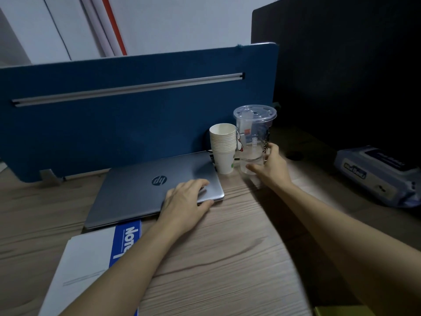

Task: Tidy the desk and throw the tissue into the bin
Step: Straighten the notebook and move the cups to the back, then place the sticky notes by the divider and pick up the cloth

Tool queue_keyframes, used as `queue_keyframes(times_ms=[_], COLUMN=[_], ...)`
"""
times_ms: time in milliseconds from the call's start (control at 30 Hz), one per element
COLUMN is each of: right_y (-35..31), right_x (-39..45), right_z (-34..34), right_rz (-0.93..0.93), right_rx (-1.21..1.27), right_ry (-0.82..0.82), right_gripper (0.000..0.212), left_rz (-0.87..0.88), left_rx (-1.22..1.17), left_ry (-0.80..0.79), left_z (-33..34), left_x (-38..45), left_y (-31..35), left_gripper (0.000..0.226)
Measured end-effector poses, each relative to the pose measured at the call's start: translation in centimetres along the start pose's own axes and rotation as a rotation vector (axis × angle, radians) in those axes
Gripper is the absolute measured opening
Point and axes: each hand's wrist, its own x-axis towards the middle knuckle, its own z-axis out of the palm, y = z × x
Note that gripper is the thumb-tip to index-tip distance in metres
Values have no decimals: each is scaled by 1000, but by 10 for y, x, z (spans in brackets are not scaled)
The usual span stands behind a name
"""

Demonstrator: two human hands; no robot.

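Plastic cup (254, 137): clear, lidded, standing upright on the desk, a little clear liquid at the bottom, printed figures on its wall.
Paper cups (223, 148): 1 white stack, upright, just left of the plastic cup, at the far right corner of the laptop; the top cup looks empty.
Right hand (272, 166): wrapped around the lower part of the plastic cup, fingers curled on its wall.
Left hand (185, 199): flat and open, palm down on the near right corner of the laptop, gripping nothing.
Laptop (155, 190): grey, lid shut, long axis running left to right, slightly skewed.
Tissue pack (380, 176): soft wrapped pack lying flat at the far right, well apart from the cups.
Notebook (91, 267): white and blue, partly under the left forearm.
Desk (227, 258): light wood grain.
Divider (114, 124): blue panel behind the laptop, white wall beyond.
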Motion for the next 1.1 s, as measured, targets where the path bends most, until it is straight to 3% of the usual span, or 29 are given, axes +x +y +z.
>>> queue_keyframes(times_ms=[433, 667, 867, 1100], right_y=[-7, -16, -3, 14], right_x=[-48, -107, -161, -211], right_z=[-45, -93, -139, -186], right_rz=[34, -5, -17, -19], right_rx=[-20, -20, -117, -127], right_ry=[-41, -115, -266, -329], right_gripper=[89, 75, 60, 34], left_rz=[22, 82, 144, 246], left_rx=[-51, -107, -248, -285], left_ry=[-28, -95, -247, -384], left_z=[-14, -25, -14, 0], left_x=[-28, -68, -117, -167], left_y=[24, 68, 111, 160], left_gripper=[49, 50, 53, 70])
